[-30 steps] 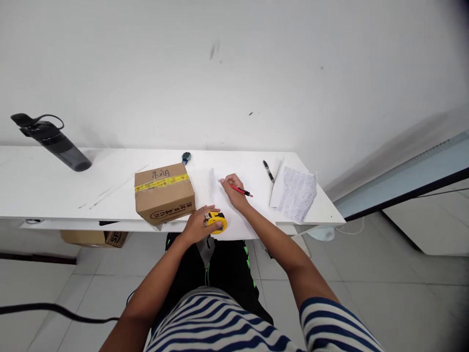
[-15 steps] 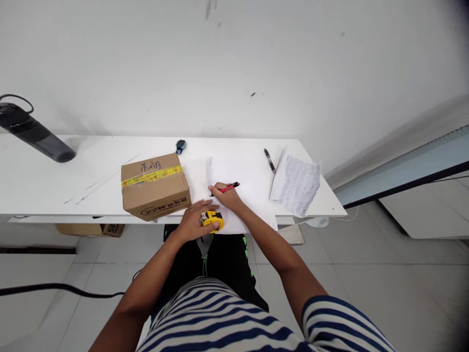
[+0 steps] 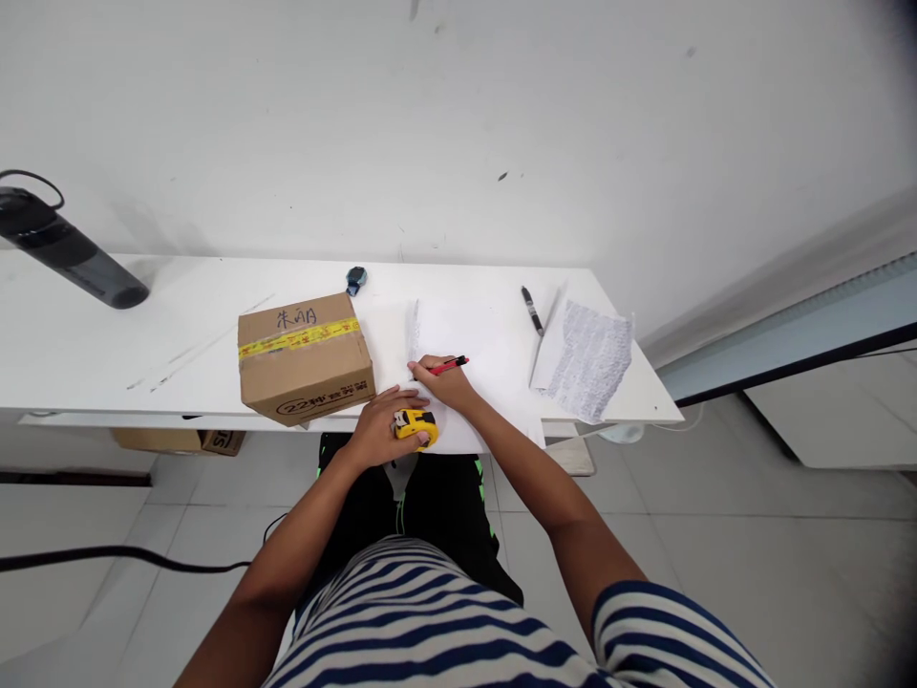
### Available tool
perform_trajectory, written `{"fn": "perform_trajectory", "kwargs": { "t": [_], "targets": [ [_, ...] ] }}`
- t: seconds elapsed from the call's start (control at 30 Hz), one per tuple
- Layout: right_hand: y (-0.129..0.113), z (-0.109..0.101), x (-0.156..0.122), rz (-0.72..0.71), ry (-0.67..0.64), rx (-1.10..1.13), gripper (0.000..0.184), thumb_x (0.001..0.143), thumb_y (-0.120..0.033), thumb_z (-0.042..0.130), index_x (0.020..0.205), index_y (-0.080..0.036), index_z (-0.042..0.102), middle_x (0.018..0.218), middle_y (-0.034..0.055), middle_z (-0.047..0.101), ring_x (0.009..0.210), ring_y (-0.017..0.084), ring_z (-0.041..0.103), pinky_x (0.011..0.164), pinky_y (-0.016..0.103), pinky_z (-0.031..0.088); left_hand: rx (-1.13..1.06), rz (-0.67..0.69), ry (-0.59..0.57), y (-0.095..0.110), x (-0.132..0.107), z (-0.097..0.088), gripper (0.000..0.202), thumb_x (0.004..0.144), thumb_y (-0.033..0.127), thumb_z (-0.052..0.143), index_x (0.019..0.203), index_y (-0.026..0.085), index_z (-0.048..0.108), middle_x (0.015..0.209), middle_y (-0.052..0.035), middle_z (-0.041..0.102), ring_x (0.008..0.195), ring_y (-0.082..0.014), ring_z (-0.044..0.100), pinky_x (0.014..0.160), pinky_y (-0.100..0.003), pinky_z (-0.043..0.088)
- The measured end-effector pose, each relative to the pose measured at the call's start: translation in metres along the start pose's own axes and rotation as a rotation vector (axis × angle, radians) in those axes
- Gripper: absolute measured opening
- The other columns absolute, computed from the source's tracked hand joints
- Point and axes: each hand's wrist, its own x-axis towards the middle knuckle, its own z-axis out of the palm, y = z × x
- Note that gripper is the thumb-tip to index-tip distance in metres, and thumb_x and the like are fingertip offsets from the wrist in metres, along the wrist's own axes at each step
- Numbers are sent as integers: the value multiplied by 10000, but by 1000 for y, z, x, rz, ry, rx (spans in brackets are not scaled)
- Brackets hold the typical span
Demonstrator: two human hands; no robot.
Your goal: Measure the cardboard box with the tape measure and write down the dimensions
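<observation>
Near the table's front edge, my left hand (image 3: 381, 429) holds a yellow and black tape measure (image 3: 415, 429) under its thumb, the fingers reaching over the left side of the white paper (image 3: 473, 330). My right hand (image 3: 445, 383) is closed round a red pen (image 3: 449, 365) with a black end, tilted, with its tip down by the paper's left part. Whether the tip touches the paper I cannot tell. A cardboard box (image 3: 308, 354) with yellow tape stands just left of my left hand.
Right of the paper lie a black pen (image 3: 532, 311) and a folded sheet full of writing (image 3: 588, 363). Behind the box is a watch (image 3: 355, 279). A dark water bottle (image 3: 72, 253) stands at the far left. The white table (image 3: 186, 315) runs along the wall.
My view has tilted slightly, so the table appears a little higher. Both hands keep their hold on the tape measure and the red pen, with hardly any movement.
</observation>
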Motion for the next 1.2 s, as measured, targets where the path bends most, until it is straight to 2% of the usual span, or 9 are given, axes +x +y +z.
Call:
{"fn": "perform_trajectory", "kwargs": {
  "t": [0.13, 0.3, 0.5, 0.63, 0.8, 0.97, 1.1, 1.2],
  "targets": [
    [-2, 0, -1, 12, 50, -17, 432, 872, -488, 480, 559, -233, 327, 537, -31, 438, 567, 130, 434, 616, 290, 389, 6, -20, -15, 1, 0, 0, 425, 776, 427, 648, 1165, 255, 649, 1200, -19, 710, 1245, -231, 585, 1172, -430, 325],
    [-5, -2, 0, 13, -36, 1, 408, 866, -488, 481, 563, -231, 392, 578, -17, 509, 596, 139, 482, 638, 291, 412, 9, -35, -33, 1, 0, 0, 436, 770, 430, 652, 1176, 272, 647, 1213, -9, 702, 1258, -234, 575, 1184, -437, 302],
    [-1, 0, 0, 23, 4, 10, 396, 865, -471, 488, 567, -229, 389, 570, -22, 509, 595, 138, 492, 646, 288, 408, 11, -25, -18, 1, 0, 0, 435, 774, 435, 652, 1172, 261, 648, 1199, -9, 708, 1249, -229, 582, 1182, -429, 309],
    [1, 1, 0, 11, 81, -5, 398, 874, -455, 481, 563, -227, 382, 558, -24, 493, 591, 137, 487, 628, 288, 392, 15, -44, -30, 3, 0, -1, 431, 775, 439, 644, 1166, 258, 651, 1203, -18, 708, 1252, -243, 580, 1182, -446, 303],
    [-1, 0, -1, 33, 26, 33, 406, 860, -466, 500, 553, -231, 376, 561, -18, 515, 592, 143, 502, 628, 290, 408, 13, -40, -32, 3, 0, -1, 429, 775, 436, 646, 1166, 261, 646, 1210, -11, 705, 1259, -234, 575, 1185, -432, 299],
    [-1, 1, -1, 25, 60, 63, 406, 858, -459, 506, 556, -233, 356, 556, -22, 498, 577, 139, 489, 615, 293, 401, 10, -40, -34, 3, 0, -1, 425, 772, 428, 650, 1165, 267, 648, 1209, -10, 705, 1256, -232, 577, 1185, -431, 299],
    [1, 1, -2, 81, 127, 49, 430, 852, -471, 500, 545, -236, 310, 526, -27, 457, 559, 134, 455, 591, 291, 381, 5, -52, -35, 3, 0, -1, 427, 761, 420, 655, 1162, 275, 650, 1208, -12, 705, 1251, -242, 581, 1184, -455, 298],
    [1, 1, -2, 69, 60, 56, 417, 848, -476, 512, 544, -230, 364, 539, -25, 474, 568, 134, 461, 599, 290, 385, 1, -47, -34, 2, 0, 0, 421, 758, 412, 659, 1155, 273, 653, 1206, -10, 706, 1249, -239, 583, 1185, -451, 297]
  ]
}}
